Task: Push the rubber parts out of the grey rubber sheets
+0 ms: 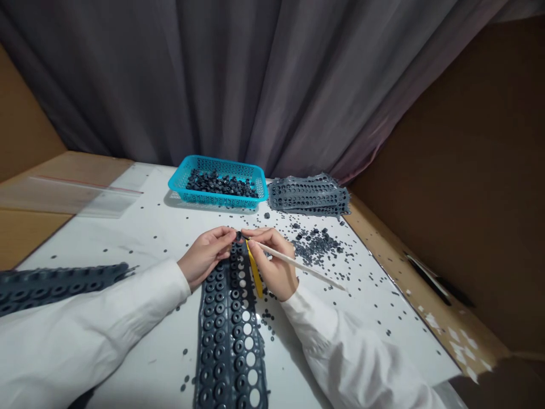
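Note:
My left hand (208, 255) is closed, its thumb and fingers pinching a small black rubber piece (239, 235). Against that piece, my right hand (275, 261) is closed round a long thin white stick (306, 269). A flat yellow strip (254, 271) slants down under the right fingers; whether it is also gripped I cannot tell. Below both hands lies a dark rubber sheet (225, 335) with rows of moulded rings. Its right-hand row shows round holes with the white table behind them. My left fingers hide the sheet's far end.
A blue basket (219, 201) of black pieces stands at the back. Beside it lie stacked perforated sheets (309, 196). Small black discs (317, 247) are heaped and scattered over the white table. Another ringed sheet (63, 284) is at left, plastic bags (76, 193) behind it.

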`<action>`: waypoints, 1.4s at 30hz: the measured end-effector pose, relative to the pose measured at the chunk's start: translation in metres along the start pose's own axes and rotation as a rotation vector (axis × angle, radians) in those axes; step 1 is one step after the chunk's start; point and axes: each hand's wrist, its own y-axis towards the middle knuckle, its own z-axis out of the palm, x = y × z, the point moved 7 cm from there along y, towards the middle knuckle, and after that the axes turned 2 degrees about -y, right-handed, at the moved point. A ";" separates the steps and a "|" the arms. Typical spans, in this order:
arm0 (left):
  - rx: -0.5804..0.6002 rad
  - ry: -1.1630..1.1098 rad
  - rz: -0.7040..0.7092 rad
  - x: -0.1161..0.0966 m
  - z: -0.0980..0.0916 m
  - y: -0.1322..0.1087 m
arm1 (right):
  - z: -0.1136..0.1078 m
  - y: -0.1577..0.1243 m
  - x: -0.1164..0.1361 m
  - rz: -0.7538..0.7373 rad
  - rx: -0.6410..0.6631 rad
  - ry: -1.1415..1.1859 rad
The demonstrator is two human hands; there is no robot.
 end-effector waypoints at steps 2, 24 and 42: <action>-0.002 -0.005 0.001 0.001 0.000 0.000 | 0.001 0.000 -0.002 -0.010 0.008 -0.007; 0.017 0.036 -0.015 0.003 0.000 -0.002 | -0.009 0.005 -0.020 0.028 -0.042 -0.137; -0.004 0.009 -0.011 0.002 0.000 -0.002 | 0.003 -0.004 -0.010 0.051 -0.010 -0.009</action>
